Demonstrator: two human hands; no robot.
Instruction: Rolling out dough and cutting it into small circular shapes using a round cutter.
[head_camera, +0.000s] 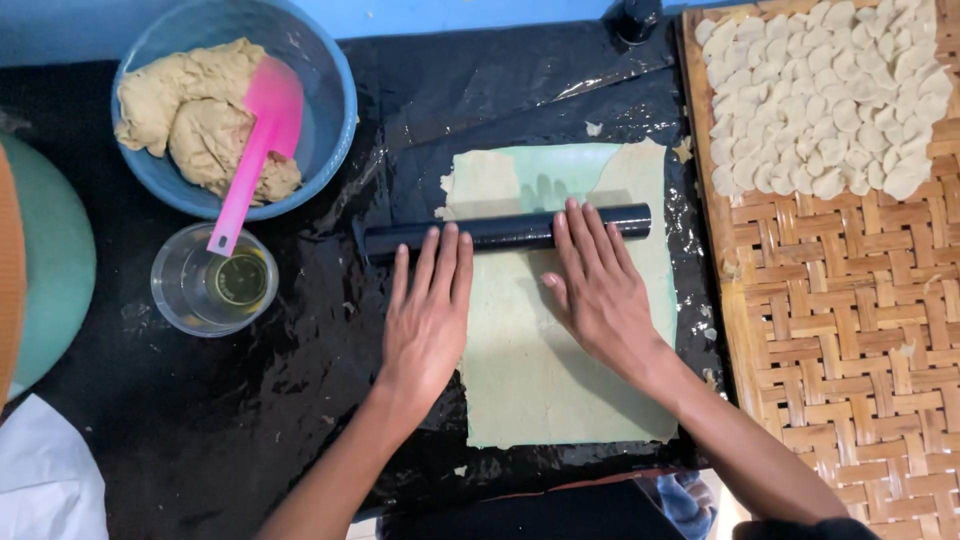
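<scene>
One black rolling pin (505, 232) lies crosswise on a single thin sheet of pale dough (560, 350), spread over black plastic sheeting (200, 420) on the desk. The left hand (428, 320) and right hand (600, 290) press flat on it, fingers outstretched, each grip wide and clasping nothing. To the left sit one blue bowl (330, 120) of tan dough (180, 120) with one pink spatula (258, 140) (its handle over the rim) and one clear cup (175, 290). At right, one woven bamboo tray (850, 330) carries a heap of small cut dough pieces (830, 95), too many to count.
</scene>
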